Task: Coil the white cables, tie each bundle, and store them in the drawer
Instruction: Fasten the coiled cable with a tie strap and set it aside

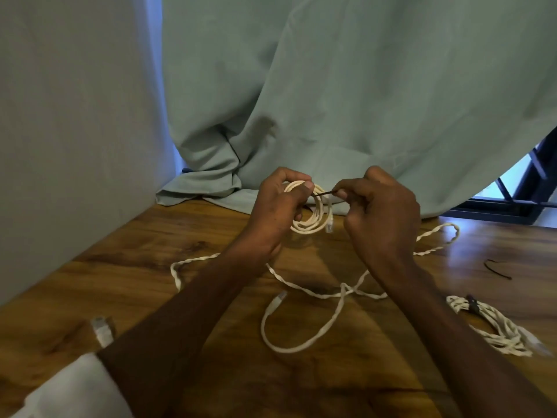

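The person is holding a small white cable coil [310, 212] above the wooden tabletop [150, 245], close to the far edge. The left hand [278, 212] is curling its fingers and thumb round the coil's upper left side, while the right hand [381, 218] is pinching one end of a thin dark tie [324, 194] that is reaching across to the coil. A clear plug [329, 226] is hanging at the coil's right side.

Beneath the forearms a loose white cable [304, 346] is sprawling over the tabletop, crossing itself between the arms and trailing off to left and right; one plug end [278, 300] is lying near the middle. Another plug [102, 328] is lying by the left forearm, beside a white sleeve [75, 387]. At the right a tied bundle [494, 327] is resting flat, a dark tie around it, and a spare dark tie [497, 270] is lying farther back. A pale green curtain [346, 86] is draping onto the tabletop just behind the hands, and a grey wall [75, 131] is bordering the left side.
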